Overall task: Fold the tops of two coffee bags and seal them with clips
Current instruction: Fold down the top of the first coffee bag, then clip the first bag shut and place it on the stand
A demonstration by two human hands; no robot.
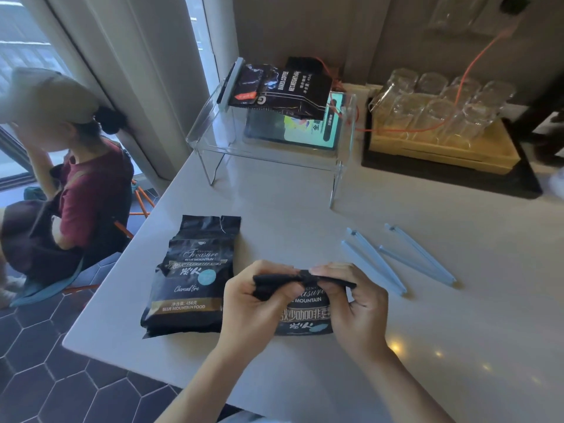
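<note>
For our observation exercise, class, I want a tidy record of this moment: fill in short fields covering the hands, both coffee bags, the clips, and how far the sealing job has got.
left hand: pinches the folded top of the near black coffee bag
right hand: pinches the same fold from the other side
second black coffee bag: lies flat on the white table, top unfolded, untouched
pale blue plastic clips: two, and, lie open on the table beyond the right hand
progress: first fold under way, no clip fitted on either bag
</note>
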